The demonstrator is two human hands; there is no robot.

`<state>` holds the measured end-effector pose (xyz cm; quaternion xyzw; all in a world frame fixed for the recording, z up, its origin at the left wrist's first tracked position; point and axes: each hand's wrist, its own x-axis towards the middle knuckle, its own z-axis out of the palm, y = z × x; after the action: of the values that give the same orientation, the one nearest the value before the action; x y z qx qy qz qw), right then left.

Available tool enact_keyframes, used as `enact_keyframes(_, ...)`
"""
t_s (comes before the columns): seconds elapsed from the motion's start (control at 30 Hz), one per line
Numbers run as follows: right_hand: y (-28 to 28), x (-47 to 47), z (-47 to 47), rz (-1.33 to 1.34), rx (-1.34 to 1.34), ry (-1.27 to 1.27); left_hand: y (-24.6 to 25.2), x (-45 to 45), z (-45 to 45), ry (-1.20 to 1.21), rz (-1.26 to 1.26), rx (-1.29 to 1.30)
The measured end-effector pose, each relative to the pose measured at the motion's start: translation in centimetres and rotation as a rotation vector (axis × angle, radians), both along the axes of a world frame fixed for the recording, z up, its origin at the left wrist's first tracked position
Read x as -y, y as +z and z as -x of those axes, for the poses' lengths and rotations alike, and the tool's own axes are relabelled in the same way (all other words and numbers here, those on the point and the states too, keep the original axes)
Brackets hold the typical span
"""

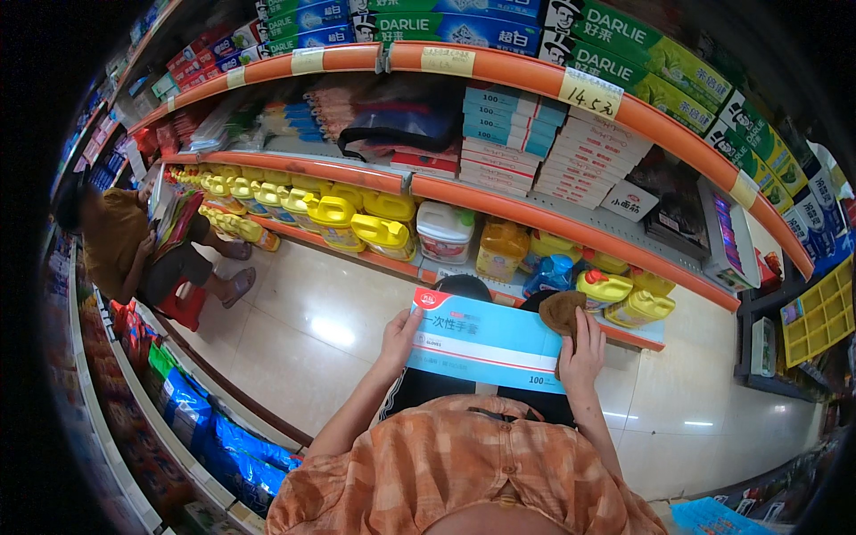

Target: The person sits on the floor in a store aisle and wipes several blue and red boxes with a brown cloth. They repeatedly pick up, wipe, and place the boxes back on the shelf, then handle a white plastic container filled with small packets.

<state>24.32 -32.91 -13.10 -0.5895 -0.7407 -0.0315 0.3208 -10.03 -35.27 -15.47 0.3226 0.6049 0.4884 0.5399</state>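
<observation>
A flat light-blue box of disposable gloves (488,341), with a white band and a red corner, lies across the front of my body. My left hand (401,338) grips its left end, thumb on the upper face. At the right end, my right hand (582,351) holds a brown cloth (560,313) against the box's edge; part of the cloth hangs behind the hand. Similar blue boxes (498,120) are stacked on the middle shelf, on top of white boxes (498,167).
Shelves with orange edge strips (575,237) run ahead. Yellow detergent jugs (381,235) and a white jug (445,231) stand on the bottom shelf. Toothpaste boxes (448,28) fill the top one. At the left a person (127,241) sits on a red stool (182,309), holding packets. Blue bags (247,455) line the lower-left shelf.
</observation>
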Motion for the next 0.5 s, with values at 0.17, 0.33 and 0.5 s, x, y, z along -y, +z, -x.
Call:
enact_keyframes(0.17,1.4,-0.5,0.3,-0.028,0.177,0.066,-1.3,0.2,0.2,0.050,-0.044,-0.032)
enact_keyframes(0.33,5.7,1.0,5.9,-0.082,0.252,0.397,-0.6,-0.2,0.0,0.009,-0.003,-0.038)
enact_keyframes(0.5,4.0,1.5,9.5,0.027,0.237,0.806,-1.2,-0.1,0.2,0.030,-0.052,-0.021)
